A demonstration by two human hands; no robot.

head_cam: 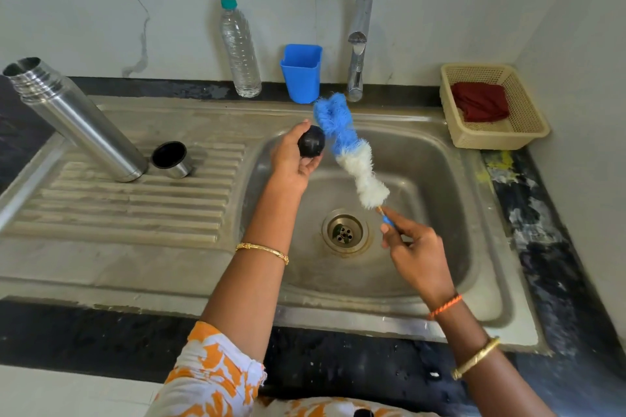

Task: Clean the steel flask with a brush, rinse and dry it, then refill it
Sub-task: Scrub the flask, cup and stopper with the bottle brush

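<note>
Hands meet over the sink (440, 159): left hand (293, 159) grips a round black stopper (311, 141), right hand (411, 247) pinches the bottle brush (349, 149), bristles touching it. Steel flask (76, 120) stands open on the drainboard at 9 o'clock, cup lid (171, 159) just beside.

We are wearing a short sleeve (210, 369) in white cloth with orange flower shapes on our left arm. We are wearing a thin gold bangle (262, 251) on our left wrist, and on the right an orange thread band (444, 306) with a thicker gold bangle (476, 358) behind it.
</note>
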